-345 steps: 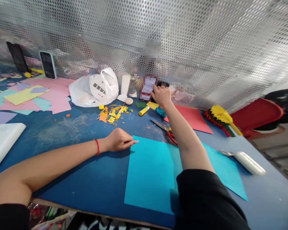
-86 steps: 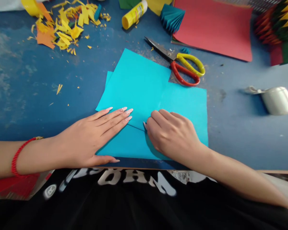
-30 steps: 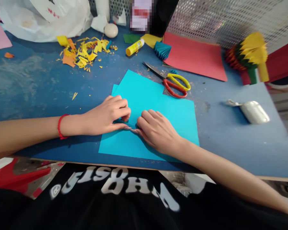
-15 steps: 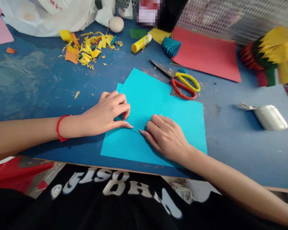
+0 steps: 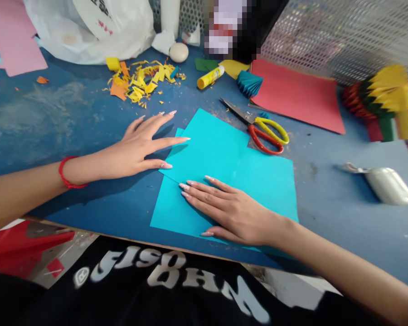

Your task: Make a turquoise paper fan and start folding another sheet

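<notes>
1. Left hand (image 5: 139, 142): open, palm down, fingers spread and gripping nothing. It rests mostly on the blue work board (image 5: 54, 113), with the thumb and index fingertips reaching the left edge of the paper. A red cord bracelet (image 5: 68, 174) circles the wrist.
2. Right hand (image 5: 238, 217): open and flat, fingers together and pointing left, gripping nothing. It presses on the lower layer of the paper, with the fingertips just beside a diagonal edge.
3. Cyan paper sheet (image 5: 224, 172): lies flat and folded on the board, in front of the person and between the hands. An upper flap overlaps a lower layer, and the edges are slightly offset at the top left corner.
4. Just beyond the sheet's top right edge lie scissors (image 5: 268, 136) with red and yellow handles, blades pointing up and left, apart from both hands.
5. Farther back are a yellow glue stick (image 5: 211, 77), a teal paper fan (image 5: 250, 83) and a red paper sheet (image 5: 299, 97). Yellow and orange paper scraps (image 5: 143, 81) form a pile to the left.
6. At the right, a paper rosette (image 5: 377, 97) in yellow, green and red stands near the board's far edge. A white capsule-shaped object (image 5: 386, 185) lies nearer; its kind is unclear.
</notes>
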Demonstrator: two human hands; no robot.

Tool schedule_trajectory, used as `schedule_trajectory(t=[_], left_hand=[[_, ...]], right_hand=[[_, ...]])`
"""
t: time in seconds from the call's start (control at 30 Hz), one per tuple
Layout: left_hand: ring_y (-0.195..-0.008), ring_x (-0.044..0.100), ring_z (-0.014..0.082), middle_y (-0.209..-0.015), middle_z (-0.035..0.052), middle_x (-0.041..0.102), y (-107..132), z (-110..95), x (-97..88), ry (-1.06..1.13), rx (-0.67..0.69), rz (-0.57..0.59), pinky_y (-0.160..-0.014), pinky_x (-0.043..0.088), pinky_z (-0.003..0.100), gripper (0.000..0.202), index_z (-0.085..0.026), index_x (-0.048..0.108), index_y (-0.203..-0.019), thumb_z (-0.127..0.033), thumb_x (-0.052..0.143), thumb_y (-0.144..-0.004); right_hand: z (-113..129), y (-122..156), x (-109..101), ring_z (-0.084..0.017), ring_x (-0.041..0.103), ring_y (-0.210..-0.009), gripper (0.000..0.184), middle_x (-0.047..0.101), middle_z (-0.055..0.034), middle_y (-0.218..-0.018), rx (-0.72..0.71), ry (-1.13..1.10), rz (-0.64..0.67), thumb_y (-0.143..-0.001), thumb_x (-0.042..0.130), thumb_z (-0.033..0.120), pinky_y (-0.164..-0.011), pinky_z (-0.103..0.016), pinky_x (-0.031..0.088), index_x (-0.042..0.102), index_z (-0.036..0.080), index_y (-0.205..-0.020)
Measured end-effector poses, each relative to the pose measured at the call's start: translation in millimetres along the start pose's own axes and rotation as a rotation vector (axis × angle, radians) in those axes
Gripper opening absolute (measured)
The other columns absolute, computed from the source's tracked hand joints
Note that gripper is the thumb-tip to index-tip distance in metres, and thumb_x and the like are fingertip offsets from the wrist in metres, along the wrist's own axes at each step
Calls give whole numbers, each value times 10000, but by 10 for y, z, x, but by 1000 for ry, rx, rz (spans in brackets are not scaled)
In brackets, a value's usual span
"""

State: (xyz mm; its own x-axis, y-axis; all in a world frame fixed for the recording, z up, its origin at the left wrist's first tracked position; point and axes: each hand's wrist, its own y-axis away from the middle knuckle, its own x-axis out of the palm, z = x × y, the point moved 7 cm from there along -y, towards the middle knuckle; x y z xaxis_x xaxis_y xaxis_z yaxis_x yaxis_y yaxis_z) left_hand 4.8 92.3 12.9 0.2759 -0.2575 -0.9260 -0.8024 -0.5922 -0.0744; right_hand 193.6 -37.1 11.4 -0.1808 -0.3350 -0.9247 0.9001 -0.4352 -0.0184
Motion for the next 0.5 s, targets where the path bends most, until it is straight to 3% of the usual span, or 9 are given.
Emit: schedule_trajectory(t=[0.17,0.27,0.33,0.4,0.5], left_hand=[[-1672,-24,326,-1798,37,-69,89,-436,-115,107,93,-47,-1349,125,624,613,-378,310,-1664,-278,487,-1085],[-1668,18,336,-1791,87,39,184,-789,-56,127,260,64,-1354,133,620,764,-300,212,-1704,-324,589,-1039],[-1667,90,309,-1770,104,179,257,-1001,-14,134,397,127,-1370,153,563,813,-230,261,-1696,-398,649,-1001],[-1662,157,251,-1744,74,267,341,-1192,19,111,552,154,-1382,190,460,726,-203,386,-1653,-440,625,-1010],[-1649,197,157,-1725,-24,296,465,-1398,84,15,729,147,-1366,260,336,578,-261,497,-1596,-484,510,-1062]], right_hand=[[-9,-51,8,-237,237,-1641,732,291,-152,-1724,-7,-15,8,-1115,407,500,-1365,-497,204,200,96,-1689],[-47,-172,33,-272,323,-1612,715,413,-193,-1668,-8,-29,-9,-1101,418,550,-1346,-522,253,356,75,-1633],[-76,-285,43,-297,341,-1604,703,440,-200,-1653,-47,-42,-24,-1078,467,577,-1338,-549,264,453,86,-1582],[-107,-410,49,-277,287,-1628,687,355,-171,-1707,-101,-39,-25,-1075,501,530,-1347,-546,243,402,120,-1617],[-152,-604,67,-215,186,-1658,747,200,-129,-1765,-146,-15,7,-1091,446,476,-1369,-508,169,177,132,-1696]])
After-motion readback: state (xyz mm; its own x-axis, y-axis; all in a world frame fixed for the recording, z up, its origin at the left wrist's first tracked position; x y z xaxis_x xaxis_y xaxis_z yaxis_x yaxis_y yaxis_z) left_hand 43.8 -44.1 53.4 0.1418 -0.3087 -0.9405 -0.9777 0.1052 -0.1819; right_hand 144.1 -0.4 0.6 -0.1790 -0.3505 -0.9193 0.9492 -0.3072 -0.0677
